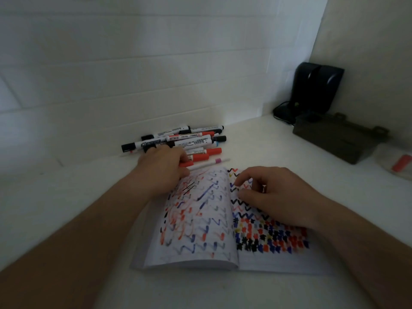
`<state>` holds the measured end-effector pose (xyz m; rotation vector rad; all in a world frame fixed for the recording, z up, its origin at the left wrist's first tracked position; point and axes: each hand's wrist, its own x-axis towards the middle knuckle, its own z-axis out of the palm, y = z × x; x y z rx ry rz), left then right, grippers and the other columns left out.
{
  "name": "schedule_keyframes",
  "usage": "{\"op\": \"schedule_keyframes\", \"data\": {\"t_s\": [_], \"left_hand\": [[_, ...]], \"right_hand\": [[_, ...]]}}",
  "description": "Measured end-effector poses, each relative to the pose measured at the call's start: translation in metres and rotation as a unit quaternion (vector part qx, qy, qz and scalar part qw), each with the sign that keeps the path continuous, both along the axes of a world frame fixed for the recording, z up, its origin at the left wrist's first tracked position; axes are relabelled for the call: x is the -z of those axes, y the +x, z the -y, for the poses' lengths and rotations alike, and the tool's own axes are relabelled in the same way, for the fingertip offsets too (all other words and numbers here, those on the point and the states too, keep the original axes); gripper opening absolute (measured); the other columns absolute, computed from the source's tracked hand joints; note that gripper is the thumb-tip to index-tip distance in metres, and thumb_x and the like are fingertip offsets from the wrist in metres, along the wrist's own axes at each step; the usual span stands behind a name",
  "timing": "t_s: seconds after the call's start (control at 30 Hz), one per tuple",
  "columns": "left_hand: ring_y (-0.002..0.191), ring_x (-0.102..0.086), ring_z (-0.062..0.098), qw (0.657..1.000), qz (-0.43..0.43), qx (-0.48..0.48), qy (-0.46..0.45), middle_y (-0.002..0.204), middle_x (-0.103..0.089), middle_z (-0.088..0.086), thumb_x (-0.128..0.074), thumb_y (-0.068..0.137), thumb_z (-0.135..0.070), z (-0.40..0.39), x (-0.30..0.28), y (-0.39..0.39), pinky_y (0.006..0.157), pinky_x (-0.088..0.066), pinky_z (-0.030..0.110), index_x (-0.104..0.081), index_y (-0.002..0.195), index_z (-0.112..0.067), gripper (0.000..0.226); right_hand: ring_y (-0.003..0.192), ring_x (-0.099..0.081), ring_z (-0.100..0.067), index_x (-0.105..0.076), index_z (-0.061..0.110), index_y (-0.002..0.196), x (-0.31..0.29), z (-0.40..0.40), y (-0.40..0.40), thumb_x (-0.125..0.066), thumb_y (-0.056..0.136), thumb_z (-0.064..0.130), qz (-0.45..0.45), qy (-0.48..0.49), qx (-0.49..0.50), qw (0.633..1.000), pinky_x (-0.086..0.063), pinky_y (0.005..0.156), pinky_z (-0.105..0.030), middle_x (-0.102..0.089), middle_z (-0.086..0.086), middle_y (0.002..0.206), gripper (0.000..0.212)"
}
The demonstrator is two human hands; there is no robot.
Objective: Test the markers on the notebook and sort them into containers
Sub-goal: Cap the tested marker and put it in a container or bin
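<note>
While left hand pinches red-capped marker | right hand loosely curled on scribbled paper notebook

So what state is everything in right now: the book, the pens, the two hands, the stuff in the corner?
Notebook: lying open, both pages covered in coloured scribbles.
Marker pile: heaped behind the notebook, visible caps on.
Left hand: reaching into the pile, fingers curled on a red marker.
Right hand: resting on the right page, fingers loosely curled, holding nothing.
Dark box: closed.
</note>
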<state>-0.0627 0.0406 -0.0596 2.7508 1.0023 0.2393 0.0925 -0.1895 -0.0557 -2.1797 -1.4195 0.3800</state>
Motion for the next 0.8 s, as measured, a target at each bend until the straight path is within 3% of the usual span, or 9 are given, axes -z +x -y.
{"op": "schedule_keyframes", "data": {"t_s": [0.1,0.23,0.3,0.37,0.47,0.6,0.7,0.8], "left_hand": [[0.111,-0.055,0.025,1.0,0.018,0.005,-0.005,0.117,-0.054,0.001,-0.074,0.089,-0.044,0.002,0.0,-0.001,0.098,-0.049,0.046,-0.058,0.111,-0.034,0.029],[0.109,-0.057,0.024,1.0,0.025,0.005,-0.008,0.119,-0.06,0.002,-0.076,0.086,-0.041,0.002,-0.002,0.0,0.095,-0.051,0.044,-0.053,0.105,-0.035,0.03],[0.111,-0.058,0.023,1.0,0.024,0.005,-0.011,0.125,-0.062,0.003,-0.077,0.086,-0.041,0.002,-0.003,0.0,0.095,-0.051,0.042,-0.056,0.109,-0.035,0.032],[0.109,-0.06,0.021,1.0,0.024,0.007,-0.018,0.123,-0.063,0.002,-0.077,0.087,-0.039,0.002,-0.003,0.0,0.093,-0.051,0.038,-0.061,0.111,-0.03,0.03],[0.104,-0.059,0.021,1.0,0.025,0.005,-0.011,0.115,-0.062,0.001,-0.079,0.084,-0.044,0.001,-0.004,-0.001,0.09,-0.052,0.038,-0.061,0.098,-0.033,0.025],[0.101,-0.058,0.021,1.0,0.03,0.007,-0.003,0.104,-0.06,-0.006,-0.079,0.08,-0.049,0.002,-0.005,-0.006,0.09,-0.052,0.044,-0.052,0.087,-0.035,0.031],[0.103,-0.06,0.019,0.999,0.045,0.012,-0.001,0.105,-0.06,-0.011,-0.079,0.081,-0.049,0.001,-0.005,-0.01,0.092,-0.052,0.044,-0.06,0.099,-0.035,0.029],[0.096,-0.065,0.02,0.994,0.099,-0.011,0.04,0.095,-0.068,-0.011,-0.074,0.084,-0.051,-0.004,-0.021,-0.017,0.089,-0.053,0.042,-0.07,0.094,-0.034,0.02]], "right_hand": [[0.073,-0.062,-0.004,-0.056,0.057,0.12,-0.006,0.0,-0.009,-0.054,0.088,0.072,-0.003,-0.018,0.005,1.0,-0.053,0.068,-0.028,-0.065,0.012,0.08,0.036],[0.082,-0.05,-0.001,-0.042,0.061,0.136,-0.011,-0.003,-0.024,-0.045,0.081,0.086,0.072,-0.074,-0.008,0.995,-0.043,0.073,-0.028,-0.044,0.026,0.08,0.061],[0.092,-0.05,-0.005,-0.04,0.062,0.139,-0.011,-0.004,-0.026,-0.044,0.08,0.088,0.083,-0.082,-0.003,0.993,-0.044,0.079,-0.029,-0.048,0.026,0.092,0.065],[0.103,-0.053,-0.008,-0.038,0.063,0.141,-0.012,-0.004,-0.027,-0.043,0.08,0.088,0.079,-0.089,0.002,0.993,-0.047,0.087,-0.032,-0.059,0.021,0.119,0.066],[0.118,-0.057,-0.013,-0.034,0.065,0.141,-0.012,-0.005,-0.029,-0.041,0.078,0.091,0.089,-0.103,0.002,0.991,-0.051,0.094,-0.037,-0.056,0.015,0.144,0.068],[0.125,-0.056,-0.016,-0.029,0.066,0.143,-0.011,-0.007,-0.03,-0.037,0.077,0.094,0.106,-0.119,0.004,0.987,-0.051,0.097,-0.041,-0.054,0.012,0.148,0.072],[0.126,-0.055,-0.017,-0.026,0.067,0.144,-0.011,-0.007,-0.032,-0.034,0.076,0.096,0.121,-0.131,0.008,0.984,-0.051,0.097,-0.042,-0.055,0.012,0.145,0.074],[0.128,-0.054,-0.019,-0.026,0.066,0.144,-0.011,-0.008,-0.035,-0.034,0.077,0.095,0.137,-0.139,0.014,0.981,-0.05,0.097,-0.042,-0.054,0.01,0.147,0.073]]}}
